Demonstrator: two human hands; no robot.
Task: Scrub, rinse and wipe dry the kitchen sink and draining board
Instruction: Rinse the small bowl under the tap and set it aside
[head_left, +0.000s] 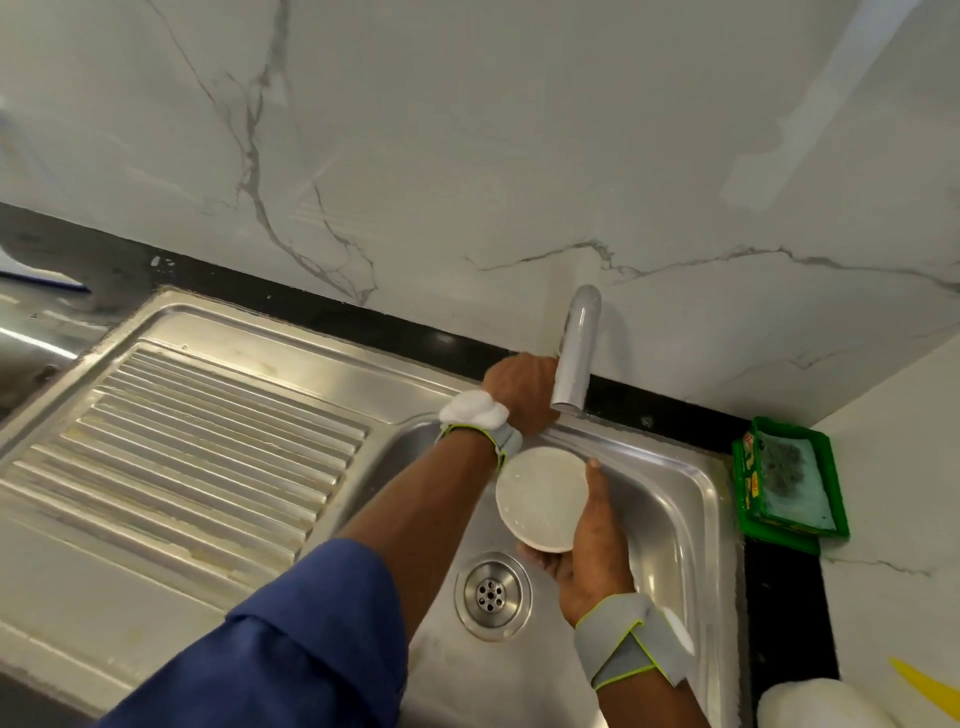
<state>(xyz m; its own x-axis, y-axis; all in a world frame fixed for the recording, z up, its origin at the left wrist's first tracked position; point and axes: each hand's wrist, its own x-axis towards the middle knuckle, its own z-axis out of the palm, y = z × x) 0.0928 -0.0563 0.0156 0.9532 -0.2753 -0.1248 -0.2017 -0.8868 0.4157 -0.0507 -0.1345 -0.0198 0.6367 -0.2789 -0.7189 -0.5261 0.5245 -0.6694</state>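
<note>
Sink (670, 499) lies below both hands: my right hand (592, 551) grips a round lid (540, 499) over its bowl, under the tap (574, 358), whose base my nearer left hand (519, 395) clasps.

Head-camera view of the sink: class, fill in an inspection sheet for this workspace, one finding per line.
Surface: stainless steel sink with ribbed draining board; round drain strainer uncovered.
Job's things: round white dish held over the basin; chrome tap spout, no water visible.
Clutter: green plastic tray holding a grey scouring pad, on the black counter at right.
Grippers: right hand grips the dish; left hand reaches behind the spout.
Cables: nothing seen.
Surroundings: white marble-look wall.
</note>
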